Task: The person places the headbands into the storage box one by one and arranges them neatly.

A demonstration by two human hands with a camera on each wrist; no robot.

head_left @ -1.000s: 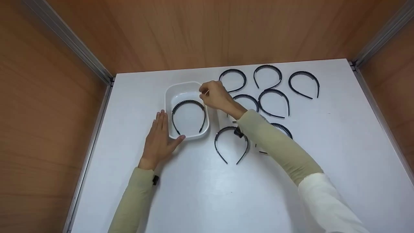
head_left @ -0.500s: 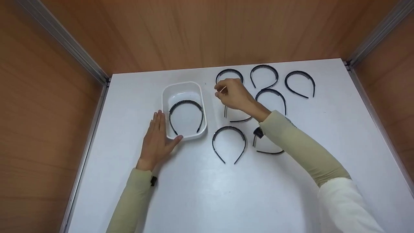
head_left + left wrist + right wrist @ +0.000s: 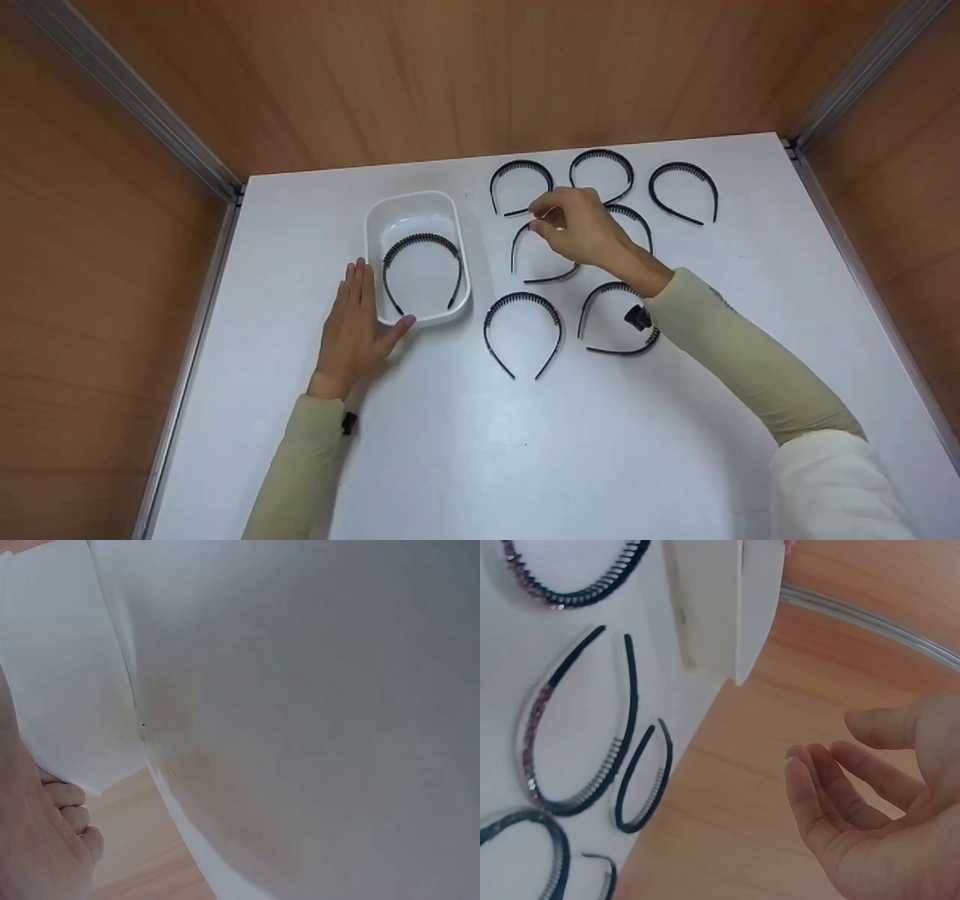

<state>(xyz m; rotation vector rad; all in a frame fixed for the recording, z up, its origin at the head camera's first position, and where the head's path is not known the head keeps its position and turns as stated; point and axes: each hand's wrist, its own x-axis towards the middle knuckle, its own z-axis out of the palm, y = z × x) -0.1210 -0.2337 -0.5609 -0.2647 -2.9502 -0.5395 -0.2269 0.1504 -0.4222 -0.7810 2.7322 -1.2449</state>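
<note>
One boxed headband (image 3: 422, 238), head view only

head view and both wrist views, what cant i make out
Head: top right of middle headband, behind right hand.
Head: part of lower right headband, behind right sleeve.
Left wrist: rest of left hand, cut off by edges.
Right wrist: ends of top headband, cut off by top edge.
</note>
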